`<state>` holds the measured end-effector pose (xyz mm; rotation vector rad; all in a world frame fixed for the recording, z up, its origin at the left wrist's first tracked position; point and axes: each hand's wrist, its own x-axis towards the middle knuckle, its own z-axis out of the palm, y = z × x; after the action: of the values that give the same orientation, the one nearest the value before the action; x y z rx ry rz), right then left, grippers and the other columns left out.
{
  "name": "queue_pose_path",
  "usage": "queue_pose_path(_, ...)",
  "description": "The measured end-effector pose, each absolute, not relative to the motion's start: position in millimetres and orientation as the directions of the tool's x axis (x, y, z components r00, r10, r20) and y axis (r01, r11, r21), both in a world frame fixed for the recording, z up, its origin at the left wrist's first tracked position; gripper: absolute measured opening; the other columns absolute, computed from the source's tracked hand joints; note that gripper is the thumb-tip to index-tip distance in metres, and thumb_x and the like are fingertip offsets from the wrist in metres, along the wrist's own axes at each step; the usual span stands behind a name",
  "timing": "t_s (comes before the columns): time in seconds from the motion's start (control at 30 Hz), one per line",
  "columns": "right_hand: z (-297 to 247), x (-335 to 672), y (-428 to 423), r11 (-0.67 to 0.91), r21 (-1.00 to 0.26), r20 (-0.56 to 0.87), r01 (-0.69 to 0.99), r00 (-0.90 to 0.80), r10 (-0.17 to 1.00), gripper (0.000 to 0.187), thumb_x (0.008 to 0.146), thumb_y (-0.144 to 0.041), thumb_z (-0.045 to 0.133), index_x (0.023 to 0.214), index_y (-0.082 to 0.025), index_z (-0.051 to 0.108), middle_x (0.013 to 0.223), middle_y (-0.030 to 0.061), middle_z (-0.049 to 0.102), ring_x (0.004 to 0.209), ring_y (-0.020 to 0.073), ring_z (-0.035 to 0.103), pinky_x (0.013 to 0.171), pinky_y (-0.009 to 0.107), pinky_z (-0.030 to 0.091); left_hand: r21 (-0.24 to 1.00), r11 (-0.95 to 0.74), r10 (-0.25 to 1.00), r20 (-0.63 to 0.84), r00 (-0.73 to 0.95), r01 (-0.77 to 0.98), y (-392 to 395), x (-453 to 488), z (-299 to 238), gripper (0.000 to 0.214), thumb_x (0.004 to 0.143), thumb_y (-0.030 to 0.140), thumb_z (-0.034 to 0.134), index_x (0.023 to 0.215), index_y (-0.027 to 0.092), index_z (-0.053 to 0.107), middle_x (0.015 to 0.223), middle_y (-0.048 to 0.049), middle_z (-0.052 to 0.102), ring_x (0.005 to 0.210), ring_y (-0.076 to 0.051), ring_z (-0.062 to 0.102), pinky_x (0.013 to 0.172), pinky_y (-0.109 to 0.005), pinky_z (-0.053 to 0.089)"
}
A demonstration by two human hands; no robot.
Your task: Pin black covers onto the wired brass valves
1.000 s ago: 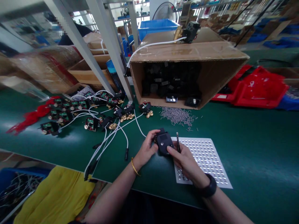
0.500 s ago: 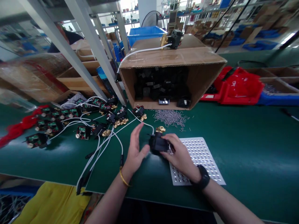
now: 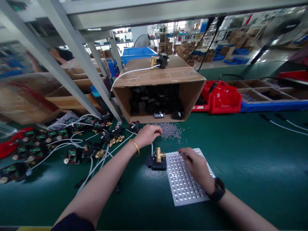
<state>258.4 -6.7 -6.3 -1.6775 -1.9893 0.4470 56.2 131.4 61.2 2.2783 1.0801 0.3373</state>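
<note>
My left hand reaches forward to the left edge of a heap of small metal pins; its fingers curl down onto the table and hide the tips. My right hand rests on a white perforated plate and grips thin dark tweezers. A black valve unit with a brass fitting lies on the green table between both hands, against the plate's left edge, with a white cable leading from it.
A cardboard box on its side holds black parts, with another valve on top. Several valves with white cables lie at left. Red bins stand at right. Slanted metal frame posts rise behind.
Both hands have let go of the black valve unit, which now lies on the table. My left hand has moved forward to the pins and my right hand onto the plate.
</note>
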Motion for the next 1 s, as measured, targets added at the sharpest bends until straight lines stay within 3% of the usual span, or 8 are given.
queue_pose_path(0.07,-5.6,274.4,16.1,-0.052,-0.552,0.076,0.832,0.112,0.991,0.021,0.089,-0.022,0.044,0.098,-0.014,0.061,0.096,0.0106,0.066,0.088,0.0220,0.062,0.078,0.034,0.047,0.580,-0.554,0.661,-0.130,0.739,0.598,147.7,76.1,54.4,0.013,0.066,0.010,0.066,0.073,0.021,0.066,0.070,0.0039,0.064,0.071,-0.014,0.059,0.067,-0.021,0.041)
queue_pose_path(0.2,0.6,283.1,40.4,-0.167,-0.480,0.002,0.861,0.191,0.982,0.007,0.077,-0.018,0.063,0.084,-0.017,0.063,0.087,0.0063,0.066,0.081,0.0202,0.063,0.069,0.026,0.045,0.476,-0.661,0.527,-0.255,0.811,0.579,151.8,104.7,36.6,0.019,0.055,0.003,0.068,0.062,0.020,0.063,0.057,0.0047,0.058,0.061,-0.013,0.055,0.057,-0.021,0.035)
queue_pose_path(0.47,5.6,271.2,44.6,-0.229,-0.531,-0.055,0.816,0.237,0.970,0.014,0.080,-0.006,0.053,0.088,-0.015,0.060,0.096,0.0107,0.062,0.084,0.0227,0.062,0.071,0.030,0.044,0.380,-0.735,0.554,-0.140,0.821,0.561,163.8,99.9,30.2,0.010,0.075,0.015,0.048,0.070,0.018,0.055,0.074,-0.0023,0.062,0.072,-0.017,0.056,0.066,-0.026,0.038)
queue_pose_path(0.57,14.0,274.0,33.5,-0.161,-0.664,-0.019,0.731,0.198,0.980,0.017,0.082,-0.006,0.049,0.091,-0.017,0.058,0.094,0.0059,0.062,0.087,0.0182,0.059,0.075,0.026,0.042,0.671,-0.388,0.881,0.070,0.467,0.632,154.2,72.9,50.3,0.012,0.078,0.027,0.049,0.079,0.018,0.056,0.072,-0.0026,0.061,0.069,-0.018,0.057,0.065,-0.027,0.041)
queue_pose_path(0.67,17.0,269.0,21.0,-0.086,-0.793,-0.018,0.604,0.117,0.993,0.018,0.081,-0.005,0.046,0.083,-0.017,0.059,0.085,0.0011,0.062,0.082,0.0131,0.058,0.072,0.020,0.041,0.964,0.144,0.990,-0.141,-0.029,0.223,121.1,31.3,53.9,0.018,0.068,0.024,0.061,0.084,0.016,0.060,0.075,-0.0020,0.064,0.070,-0.015,0.058,0.064,-0.022,0.045)
queue_pose_path(0.8,10.2,251.5,6.3,-0.108,-0.903,-0.123,0.415,-0.010,0.992,0.014,0.082,-0.012,0.041,0.084,-0.016,0.055,0.064,-0.0033,0.052,0.052,0.0096,0.048,0.048,0.019,0.038,0.868,0.450,0.865,-0.482,-0.141,-0.210,53.7,-11.8,31.0,0.027,0.061,0.006,0.064,0.087,0.012,0.063,0.076,-0.0034,0.065,0.066,-0.009,0.058,0.063,-0.015,0.047)
queue_pose_path(0.9,1.6,241.8,4.7,-0.146,-0.933,-0.172,0.329,-0.049,0.984,0.016,0.084,-0.020,0.039,0.096,-0.017,0.049,0.069,-0.0036,0.050,0.044,0.0083,0.040,0.040,0.019,0.032,0.832,0.447,0.839,-0.517,-0.167,-0.329,18.9,-20.2,8.4,0.027,0.061,0.004,0.067,0.086,0.012,0.061,0.071,-0.0029,0.064,0.060,-0.008,0.057,0.058,-0.015,0.048)
queue_pose_path(1.0,-5.0,234.4,10.5,-0.153,-0.934,-0.174,0.324,-0.039,0.984,0.012,0.081,-0.024,0.046,0.089,-0.017,0.050,0.070,-0.0019,0.053,0.049,0.0098,0.044,0.046,0.021,0.035,0.834,0.410,0.865,-0.484,-0.133,-0.370,7.9,-16.4,-6.2,0.020,0.061,0.015,0.072,0.075,0.011,0.058,0.064,-0.0013,0.061,0.055,-0.007,0.055,0.054,-0.016,0.046)
